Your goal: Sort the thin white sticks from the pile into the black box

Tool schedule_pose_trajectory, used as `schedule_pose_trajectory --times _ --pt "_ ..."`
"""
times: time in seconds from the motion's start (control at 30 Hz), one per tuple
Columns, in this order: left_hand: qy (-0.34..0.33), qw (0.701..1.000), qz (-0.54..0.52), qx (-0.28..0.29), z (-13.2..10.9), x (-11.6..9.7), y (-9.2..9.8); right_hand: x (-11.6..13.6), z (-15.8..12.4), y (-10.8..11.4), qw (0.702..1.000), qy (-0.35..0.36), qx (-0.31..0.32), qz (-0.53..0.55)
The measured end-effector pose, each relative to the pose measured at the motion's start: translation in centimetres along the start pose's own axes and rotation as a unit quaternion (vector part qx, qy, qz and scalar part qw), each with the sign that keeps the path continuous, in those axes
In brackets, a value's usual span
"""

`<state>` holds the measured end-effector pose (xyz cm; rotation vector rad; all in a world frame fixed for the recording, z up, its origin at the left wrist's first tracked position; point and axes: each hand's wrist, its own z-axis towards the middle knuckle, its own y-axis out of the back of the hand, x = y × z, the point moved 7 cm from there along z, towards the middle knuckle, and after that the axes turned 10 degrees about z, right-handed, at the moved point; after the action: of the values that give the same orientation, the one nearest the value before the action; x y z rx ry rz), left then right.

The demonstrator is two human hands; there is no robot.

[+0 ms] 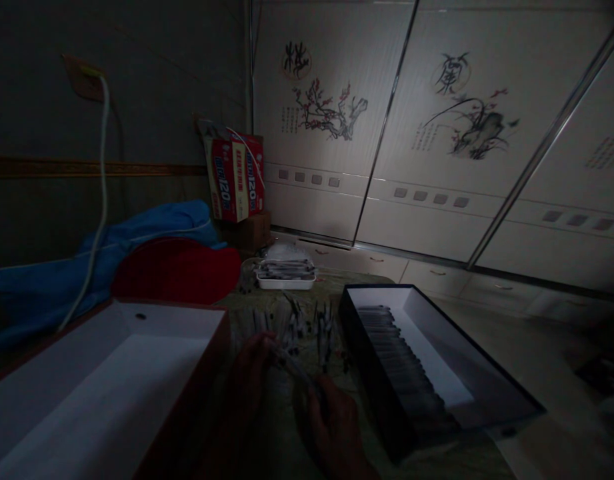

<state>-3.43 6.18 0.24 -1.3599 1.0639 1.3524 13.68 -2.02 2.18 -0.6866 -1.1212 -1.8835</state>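
In the dim head view, my left hand (251,363) is closed around the far end of a clear-barrelled pen (293,365). My right hand (334,417) grips its near end, so the pen slants between both hands above the table. Whether it is one pen or a pen with a separate part is too dark to tell. Just beyond my hands, several loose pens (324,327) with dark ends lie on the table. To the right, a dark-sided box (449,347) with a white inside holds a long row of pens (399,360).
A large red-edged box (171,353) with a white inside stands at the left. A white tray (287,283) of pens sits at the table's far side. Behind are a red rounded item (177,270), blue cloth (151,223), a printed carton (237,177) and a hanging white cable (103,167).
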Motion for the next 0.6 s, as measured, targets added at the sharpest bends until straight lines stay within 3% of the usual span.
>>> schedule_pose_trajectory --times 0.47,0.6 --pt "-0.018 0.996 0.061 0.063 -1.1 -1.0 -1.6 0.2 -0.1 -0.2 1.0 -0.001 0.019 0.005" --pt "0.003 0.997 0.03 0.069 -1.2 -0.7 -1.9 0.3 -0.1 -0.5 0.999 0.007 0.027 -0.028"
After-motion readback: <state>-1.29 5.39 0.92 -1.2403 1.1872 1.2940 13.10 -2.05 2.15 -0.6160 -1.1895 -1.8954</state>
